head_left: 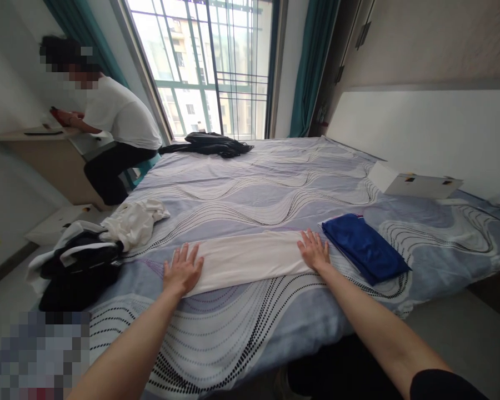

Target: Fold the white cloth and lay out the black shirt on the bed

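Both hands are laid flat, fingers spread, nothing clamped: left hand (183, 270) on the left end and right hand (314, 251) on the right end of a white garment (250, 258), folded into a long strip at lower centre on the bed (254, 183). Smoothing step is judged in hand; an end-to-end fold is called for next. Folded blue garment (364, 247) is stacked just right. Unfolded clothes pile (91, 250) is seen at left.
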The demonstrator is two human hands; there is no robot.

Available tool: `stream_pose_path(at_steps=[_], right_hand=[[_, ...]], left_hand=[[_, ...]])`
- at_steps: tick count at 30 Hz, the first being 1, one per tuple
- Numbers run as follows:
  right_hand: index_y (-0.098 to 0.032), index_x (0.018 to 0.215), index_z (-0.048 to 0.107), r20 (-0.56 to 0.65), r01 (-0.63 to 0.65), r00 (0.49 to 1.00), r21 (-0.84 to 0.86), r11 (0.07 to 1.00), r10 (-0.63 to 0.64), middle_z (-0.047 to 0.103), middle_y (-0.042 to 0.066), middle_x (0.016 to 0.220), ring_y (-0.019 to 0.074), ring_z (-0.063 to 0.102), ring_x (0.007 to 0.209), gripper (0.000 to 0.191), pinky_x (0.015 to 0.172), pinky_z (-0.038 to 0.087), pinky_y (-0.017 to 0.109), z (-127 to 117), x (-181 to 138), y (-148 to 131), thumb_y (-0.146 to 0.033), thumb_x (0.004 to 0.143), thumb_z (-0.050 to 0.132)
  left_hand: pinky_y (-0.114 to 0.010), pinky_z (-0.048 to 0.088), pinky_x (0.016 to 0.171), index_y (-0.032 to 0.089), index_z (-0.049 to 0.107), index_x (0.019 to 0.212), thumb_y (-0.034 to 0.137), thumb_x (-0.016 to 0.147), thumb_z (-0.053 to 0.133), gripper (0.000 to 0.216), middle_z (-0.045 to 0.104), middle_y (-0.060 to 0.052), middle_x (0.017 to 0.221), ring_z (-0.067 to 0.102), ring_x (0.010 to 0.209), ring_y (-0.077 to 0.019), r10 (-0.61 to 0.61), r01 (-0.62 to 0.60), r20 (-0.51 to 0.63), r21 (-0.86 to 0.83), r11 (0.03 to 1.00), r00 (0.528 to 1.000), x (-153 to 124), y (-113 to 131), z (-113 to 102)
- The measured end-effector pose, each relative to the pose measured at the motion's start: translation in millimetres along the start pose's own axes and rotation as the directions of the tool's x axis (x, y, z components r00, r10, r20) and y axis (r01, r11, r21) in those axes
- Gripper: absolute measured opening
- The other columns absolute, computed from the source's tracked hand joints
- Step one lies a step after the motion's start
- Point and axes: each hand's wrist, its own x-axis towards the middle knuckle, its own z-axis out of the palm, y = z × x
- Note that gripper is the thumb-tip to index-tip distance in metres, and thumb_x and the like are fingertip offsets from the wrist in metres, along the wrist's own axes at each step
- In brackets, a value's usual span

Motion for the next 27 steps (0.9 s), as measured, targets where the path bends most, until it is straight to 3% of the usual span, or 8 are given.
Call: stream_pose_path(at_steps=[7,10,12,14,16,18,23,27], right_hand=[[-0.028,0.164,0.024,-0.017,-0.097,0.995,-0.023,0.995,0.097,0.011,0.005,0.172,0.0337,0.004,0.158,0.06,0.118,0.001,0.073,-12.5,-10.6,-18.6,-0.044,0.107,0.015],[-0.013,0.162,0.03,-0.222,0.119,0.966,-0.084,0.989,-0.135,0.017,0.014,0.17,0.0369,-0.001,0.157,0.063,0.116,-0.01,0.075,-13.0,-51.3,-66.3,-0.04,0.106,0.023],[-0.006,0.161,0.029,-0.243,0.489,0.832,-0.103,0.866,-0.499,0.017,0.016,0.169,0.0328,-0.001,0.158,0.068,0.121,-0.01,0.067,-3.5,-90.7,-111.2,-0.041,0.104,0.033],[-0.003,0.16,0.028,-0.192,0.786,0.599,-0.048,0.617,-0.777,0.019,0.017,0.169,0.0315,0.003,0.158,0.076,0.127,0.0,0.058,12.9,-129.2,-160.8,-0.045,0.099,0.046],[-0.006,0.159,0.033,-0.195,0.89,0.446,-0.001,0.455,-0.873,0.027,0.016,0.167,0.0298,0.013,0.157,0.062,0.128,0.009,0.056,30.9,-157.0,-208.5,-0.032,0.103,0.041],[-0.008,0.156,0.04,-0.227,0.927,0.367,0.008,0.375,-0.902,0.035,0.016,0.163,0.0291,0.023,0.155,0.053,0.127,0.016,0.055,44.6,-170.2,-249.2,-0.02,0.105,0.033],[-0.001,0.153,0.041,-0.233,0.908,0.407,-0.004,0.419,-0.884,0.043,0.023,0.157,0.0328,0.038,0.148,0.051,0.123,0.029,0.054,52.4,-165.9,-312.3,-0.016,0.106,0.028],[0.005,0.148,0.044,-0.119,0.8,0.598,0.045,0.598,-0.792,0.046,0.03,0.151,0.0343,0.045,0.143,0.049,0.118,0.035,0.055,43.3,-161.9,-336.3,-0.014,0.104,0.032]], left_hand=[[-0.058,0.019,0.125,0.026,0.035,0.16,0.039,0.102,0.024,0.06,0.028,-0.004,0.168,0.023,0.156,-0.029,-0.004,0.003,-0.052,-0.021,1.0,0.999,-21.7,-78.0,1.9],[-0.057,0.02,0.125,0.023,0.041,0.157,0.038,0.102,0.022,0.06,0.032,-0.004,0.166,0.025,0.155,-0.0267,-0.021,0.015,-0.063,-0.096,0.995,0.998,-24.0,-83.0,1.3],[-0.057,0.019,0.126,0.023,0.044,0.155,0.04,0.102,0.024,0.059,0.033,-0.004,0.166,0.026,0.155,-0.0264,-0.03,0.02,-0.074,-0.132,0.991,0.997,-23.6,-81.5,0.7],[-0.056,0.019,0.126,0.023,0.045,0.154,0.042,0.101,0.026,0.059,0.035,-0.004,0.165,0.027,0.155,-0.0263,-0.026,0.01,-0.09,-0.168,0.986,0.996,-23.6,-80.7,0.1],[-0.055,0.018,0.127,0.023,0.046,0.154,0.044,0.101,0.027,0.059,0.037,-0.004,0.164,0.027,0.155,-0.0261,-0.024,0.002,-0.104,-0.209,0.978,0.994,-24.5,-81.5,-0.7],[-0.054,0.019,0.127,0.022,0.047,0.153,0.044,0.101,0.028,0.059,0.039,-0.005,0.163,0.028,0.154,-0.0257,-0.021,-0.009,-0.119,-0.241,0.971,0.993,-26.1,-82.9,-1.7],[-0.05,0.022,0.126,0.022,0.048,0.151,0.041,0.1,0.034,0.057,0.048,-0.008,0.158,0.034,0.152,-0.0235,-0.043,-0.003,-0.154,-0.285,0.958,0.987,-27.7,-85.0,-3.0],[-0.048,0.022,0.127,0.024,0.049,0.151,0.037,0.1,0.031,0.055,0.047,-0.007,0.158,0.034,0.152,-0.0215,-0.074,0.017,-0.149,-0.352,0.936,0.986,-24.1,-88.5,-1.1]])
